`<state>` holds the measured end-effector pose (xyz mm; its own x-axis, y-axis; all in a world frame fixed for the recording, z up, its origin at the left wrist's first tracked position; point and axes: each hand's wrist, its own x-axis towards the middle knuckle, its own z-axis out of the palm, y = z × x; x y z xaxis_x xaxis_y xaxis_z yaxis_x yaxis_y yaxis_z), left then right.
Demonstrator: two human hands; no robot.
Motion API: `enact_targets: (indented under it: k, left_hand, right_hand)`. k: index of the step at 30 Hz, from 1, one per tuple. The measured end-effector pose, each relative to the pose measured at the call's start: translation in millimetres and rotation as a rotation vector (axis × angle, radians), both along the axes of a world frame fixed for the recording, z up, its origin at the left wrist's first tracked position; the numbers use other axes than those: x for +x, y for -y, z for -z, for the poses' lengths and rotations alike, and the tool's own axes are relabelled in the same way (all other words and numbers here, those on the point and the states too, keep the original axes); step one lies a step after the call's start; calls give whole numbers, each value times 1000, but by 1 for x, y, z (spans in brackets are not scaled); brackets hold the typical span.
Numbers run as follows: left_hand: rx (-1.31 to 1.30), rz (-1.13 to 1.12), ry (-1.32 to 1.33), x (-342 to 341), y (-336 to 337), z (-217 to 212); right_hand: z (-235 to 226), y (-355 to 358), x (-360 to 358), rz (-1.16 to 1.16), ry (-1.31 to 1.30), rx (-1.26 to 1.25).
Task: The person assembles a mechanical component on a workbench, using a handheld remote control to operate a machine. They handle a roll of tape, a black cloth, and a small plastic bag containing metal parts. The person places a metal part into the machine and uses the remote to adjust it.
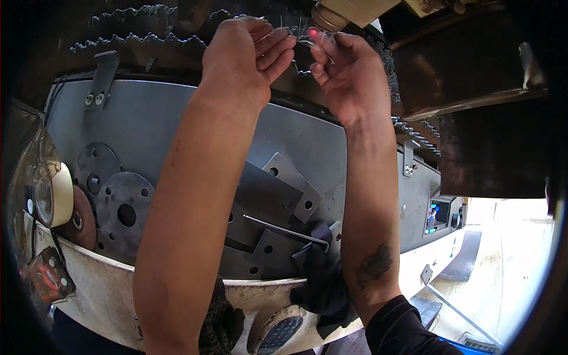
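Both my arms reach far forward, bringing my hands close together beneath a tan cylindrical machine head (329,16). Fingers curled, my left hand (251,56) pinches one side of a thin, clear strip (293,25), perhaps tape. On the other side my right hand (353,68) is closed with its fingertips at the strip, palm partly turned up. A red light spot falls on one of its fingertips. The strip's exact outline is hard to make out against the dark background.
Jagged metal slats (136,41) run behind my hands. Below my arms a grey metal tray (296,121) holds a round flange plate (125,201), rectangular plates with holes (293,183) and a hex key (284,231). A tape roll (62,195) and a grinding disc (83,219) sit at left.
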<state>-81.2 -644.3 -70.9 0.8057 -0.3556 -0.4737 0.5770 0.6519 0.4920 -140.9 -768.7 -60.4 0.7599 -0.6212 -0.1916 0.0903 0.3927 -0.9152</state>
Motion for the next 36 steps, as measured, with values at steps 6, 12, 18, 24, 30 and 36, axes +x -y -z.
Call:
enact_targets:
  k: [6, 12, 18, 24, 30, 36]
  left_hand:
    - [49, -19, 24, 1, -4, -6]
    - [86, -32, 44, -1, -3, -8]
    - [103, -17, 118, 3, -2, 2]
    - [86, -28, 104, 4, -3, 1]
    - [102, -36, 117, 3, -2, 0]
    - [83, -33, 141, 5, -2, 1]
  right_hand:
    - [0, -1, 0, -17, 1, 20]
    - [-3, -3, -3, -28, 15, 15]
    - [-1, 1, -4, -44, 56, 23]
    - [-3, 0, -3, -64, 66, 36]
    - [-3, -1, -2, -49, 59, 56]
    - [0, 1, -2, -60, 71, 45]
